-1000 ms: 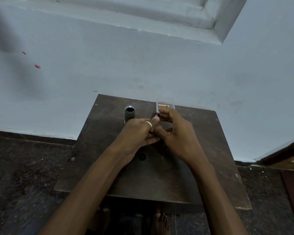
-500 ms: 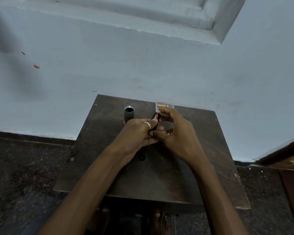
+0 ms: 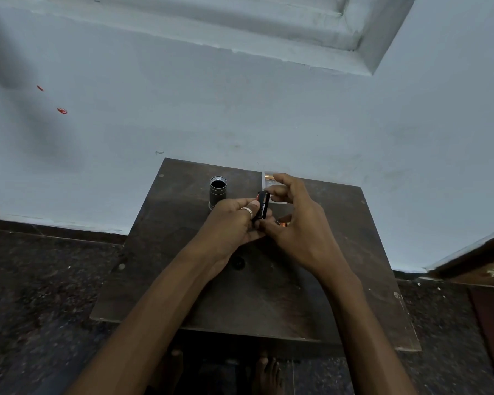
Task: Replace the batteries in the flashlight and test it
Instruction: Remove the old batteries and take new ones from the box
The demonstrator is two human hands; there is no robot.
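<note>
black duracell batt (image 3: 263, 208), l hand (image 3: 228, 223)

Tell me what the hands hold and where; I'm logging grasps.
A Duracell battery: left hand grips its side, right hand pinches its two ends.

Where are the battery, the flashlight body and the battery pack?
battery (image 3: 263, 206): head view, middle of its black label.
flashlight body (image 3: 218, 193): head view, ribbed side wall.
battery pack (image 3: 268, 182): head view, clear plastic near its left edge.

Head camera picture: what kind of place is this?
Probably a plain room in a home: a painted wall, a dark speckled stone floor, and a small dark table with bare feet beneath it.
</note>
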